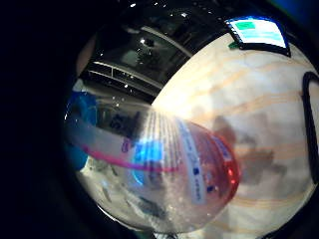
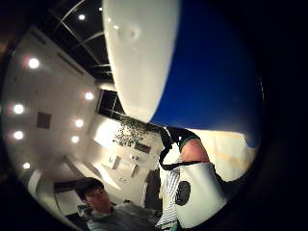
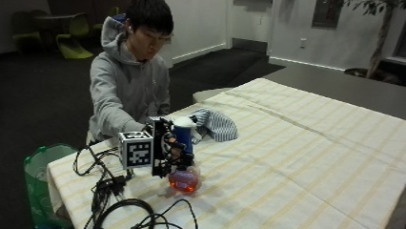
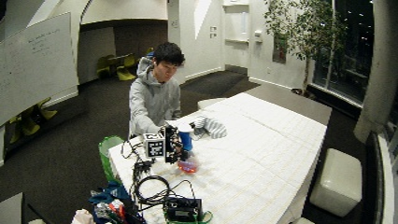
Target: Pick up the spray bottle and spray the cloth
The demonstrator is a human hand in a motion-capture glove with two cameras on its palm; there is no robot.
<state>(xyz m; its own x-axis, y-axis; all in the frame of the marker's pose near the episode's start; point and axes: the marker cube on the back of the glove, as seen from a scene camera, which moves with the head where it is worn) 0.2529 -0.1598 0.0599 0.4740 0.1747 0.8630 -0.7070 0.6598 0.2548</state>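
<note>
My gloved right hand is wrapped around the neck of the spray bottle, fingers curled under its blue-and-white head. The bottle is upright with its rounded base, holding reddish liquid, at or just above the striped tablecloth; I cannot tell whether it is touching. It sits at the near-left part of the table, close to the cables.

The cloth, striped and crumpled, lies farther back and slightly right of the bottle, near but apart from it. My bare hand is not clearly visible.

Judgement: the grasp is made and the lift is in hand. To do it well I should raise the bottle straight, keep it upright so the liquid stays at the base, then carry it toward the cloth with the nozzle facing it. I cannot make out which way the nozzle points, so I should check that before pulling the trigger. Risk: snagging the cables beside the base.
</note>
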